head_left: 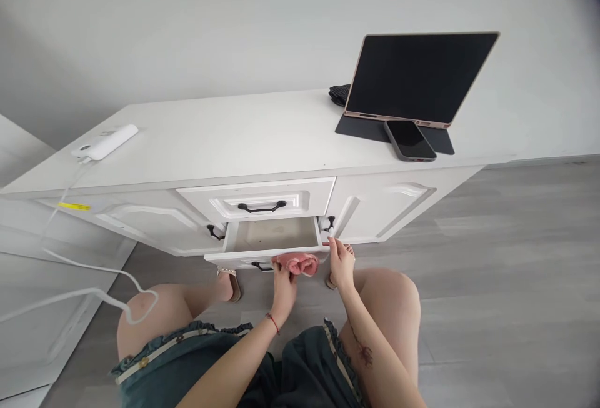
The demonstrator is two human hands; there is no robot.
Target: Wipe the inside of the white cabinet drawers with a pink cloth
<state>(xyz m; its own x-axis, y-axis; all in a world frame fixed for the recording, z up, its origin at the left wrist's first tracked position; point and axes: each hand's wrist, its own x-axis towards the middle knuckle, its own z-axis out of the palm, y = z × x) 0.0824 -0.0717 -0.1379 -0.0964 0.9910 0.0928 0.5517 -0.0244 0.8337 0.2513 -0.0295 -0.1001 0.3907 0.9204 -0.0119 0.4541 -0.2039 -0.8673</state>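
Note:
My left hand (284,289) is closed on a bunched, rolled pink cloth (300,263). The cloth hangs against the front of the pulled-out lower drawer (273,235), over the right part of its face. Next to the drawer's right front corner is my right hand (342,263), its fingers bent together near the rim. A thin reddish strip (327,243) shows at its fingertips, too small to name, and I cannot tell whether the hand grips it or the drawer edge. The drawer's visible inside is bare, with a light stain on its bottom. Its black handle (261,266) sits left of the cloth.
Above is a shut drawer (257,200) in the white cabinet (225,139). On top stand a tablet (422,77) on a dark cover, a phone (410,140), a black folded item (339,94) and a white device (107,142). Its white cable (94,267) loops past my left knee.

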